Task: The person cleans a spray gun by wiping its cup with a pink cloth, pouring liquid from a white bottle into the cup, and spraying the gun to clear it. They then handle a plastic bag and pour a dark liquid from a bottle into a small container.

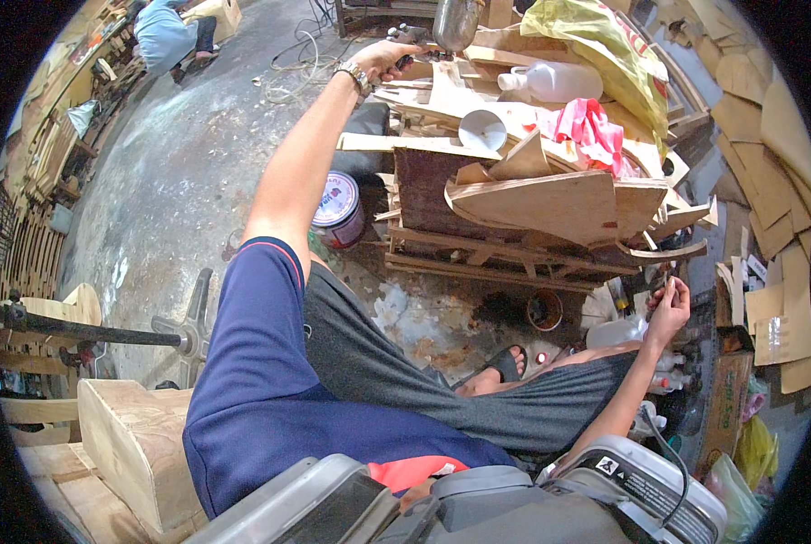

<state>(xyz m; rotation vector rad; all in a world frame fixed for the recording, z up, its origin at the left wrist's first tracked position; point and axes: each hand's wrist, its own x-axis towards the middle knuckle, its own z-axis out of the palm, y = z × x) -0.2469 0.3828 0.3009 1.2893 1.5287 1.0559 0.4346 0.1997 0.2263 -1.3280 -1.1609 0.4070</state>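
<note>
My left hand (379,60), with a metal watch on the wrist, reaches far forward to the top of the view. Its fingers close around the dark body of what looks like a spray gun (413,35). A rounded metal cup (455,26) is beside it, over a heap of plywood offcuts (439,88). On the other side my right hand (670,309) is raised above my knee. Thumb and fingers pinch a small thin item (666,279), too small to identify. Near that hand lies a translucent plastic bottle (616,333).
A curved plywood piece (534,200) leans on the wooden crate (473,255). On the heap are a white jug (558,81), a white cup (483,130) and a pink plastic bag (585,129). A paint can (338,211) stands left. Another person (167,41) crouches far left.
</note>
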